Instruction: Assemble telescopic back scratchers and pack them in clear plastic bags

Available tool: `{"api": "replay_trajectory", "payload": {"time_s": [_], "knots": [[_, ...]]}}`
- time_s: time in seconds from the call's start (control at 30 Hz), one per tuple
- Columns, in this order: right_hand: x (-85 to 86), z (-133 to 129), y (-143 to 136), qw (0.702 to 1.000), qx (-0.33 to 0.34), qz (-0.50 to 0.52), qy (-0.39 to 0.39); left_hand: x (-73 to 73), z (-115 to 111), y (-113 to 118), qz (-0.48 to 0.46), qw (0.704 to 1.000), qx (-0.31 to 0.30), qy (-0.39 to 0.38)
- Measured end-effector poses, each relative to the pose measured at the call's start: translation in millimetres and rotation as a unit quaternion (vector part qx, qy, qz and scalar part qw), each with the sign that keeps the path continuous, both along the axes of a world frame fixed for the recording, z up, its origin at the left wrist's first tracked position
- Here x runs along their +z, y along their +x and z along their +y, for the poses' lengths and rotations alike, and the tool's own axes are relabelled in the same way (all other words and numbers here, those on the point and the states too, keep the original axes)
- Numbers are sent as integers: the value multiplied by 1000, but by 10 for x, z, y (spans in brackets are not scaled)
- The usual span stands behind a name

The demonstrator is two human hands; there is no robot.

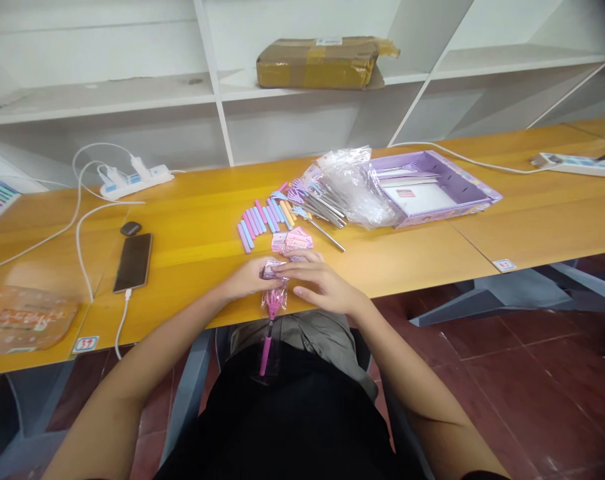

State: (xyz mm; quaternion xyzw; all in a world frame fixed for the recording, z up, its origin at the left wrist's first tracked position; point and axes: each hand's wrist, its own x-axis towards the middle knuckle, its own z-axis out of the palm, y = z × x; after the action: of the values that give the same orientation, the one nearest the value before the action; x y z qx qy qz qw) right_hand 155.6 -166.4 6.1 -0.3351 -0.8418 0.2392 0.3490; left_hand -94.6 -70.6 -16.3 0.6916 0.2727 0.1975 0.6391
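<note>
A pink back scratcher (266, 353) with a hand-shaped head lies inside a clear plastic bag (285, 293), hanging over the table's front edge toward my lap. My left hand (246, 279) is closed on the upper end of this bag, near a small printed card inside it. From the other side, my right hand (325, 283) reaches over with fingers stretched out, the fingertips touching the bag's top. Just beyond my hands lie pink printed cards (299, 238). Behind them are rows of pastel handles (255, 223) and metal rods with hand-shaped heads (325, 205).
Clear bags (365, 193) are heaped against a purple box tray (469, 207). At left are a phone (133, 261) on a cable, a power strip (137, 183) and an orange packet (27, 320). A taped carton (319, 63) sits on the shelf behind.
</note>
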Motion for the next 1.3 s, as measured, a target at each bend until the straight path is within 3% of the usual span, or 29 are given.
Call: {"api": "replay_trajectory", "payload": {"time_s": [0.23,0.43,0.6,0.97,1.17,1.23,1.3], "knots": [[-102,4,45,996,-68,-35,47,-22,4,-18,-25,994,32,-105],[-210,56,57,982,-78,-45,167,-37,51,-20,-27,999,-13,-34],[-336,111,116,972,-74,-73,210,-41,66,-21,-30,998,-35,-35],[-483,143,210,974,-45,-55,213,-8,67,-12,2,999,-37,-14],[-504,184,202,974,-128,-42,183,92,-43,-13,9,996,-70,-48],[-442,179,172,976,-163,-30,141,121,-63,-29,11,996,-63,-55],[-343,152,126,984,-169,-5,49,136,-55,-46,-12,997,-27,-65]]}}
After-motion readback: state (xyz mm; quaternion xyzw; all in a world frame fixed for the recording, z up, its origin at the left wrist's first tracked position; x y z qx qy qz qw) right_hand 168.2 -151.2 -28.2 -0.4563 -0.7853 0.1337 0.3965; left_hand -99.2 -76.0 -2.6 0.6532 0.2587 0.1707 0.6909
